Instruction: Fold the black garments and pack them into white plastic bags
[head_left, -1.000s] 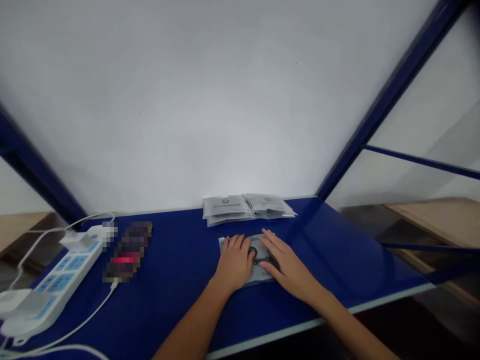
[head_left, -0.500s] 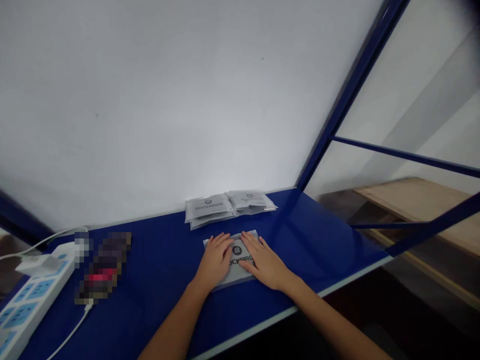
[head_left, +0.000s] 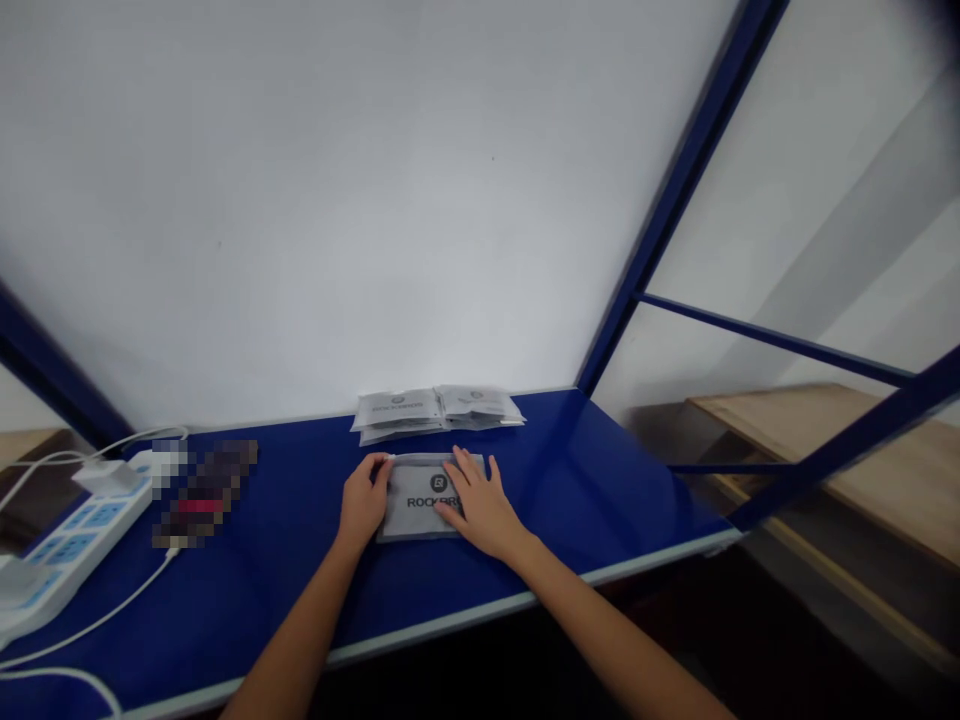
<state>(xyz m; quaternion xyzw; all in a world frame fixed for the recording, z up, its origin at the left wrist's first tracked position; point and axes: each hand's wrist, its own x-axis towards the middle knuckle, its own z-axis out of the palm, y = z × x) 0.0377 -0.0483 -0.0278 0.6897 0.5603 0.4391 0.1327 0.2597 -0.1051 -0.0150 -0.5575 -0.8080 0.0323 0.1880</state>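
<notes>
Grey packet lying flat in the middle of the blue table, ROCKBROS lettering facing up, and both hands are right on it! Left hand sits at the packet's left edge, fingers bunched together and curled around the rim there; can't tell from here whether they're actually pinching it. Right hand comes in from the other side, open, with its fingers spread and pressing flat on the right half, covering the end of the lettering. Just behind, nearly touching the packet, a stack of matching packets lies in two overlapping piles against the white wall. Over on the left, a blurred object, too pixelated to name, sits beside a white power strip with a plug and white cables. Far right, blue metal frame bars run above a wooden board.
</notes>
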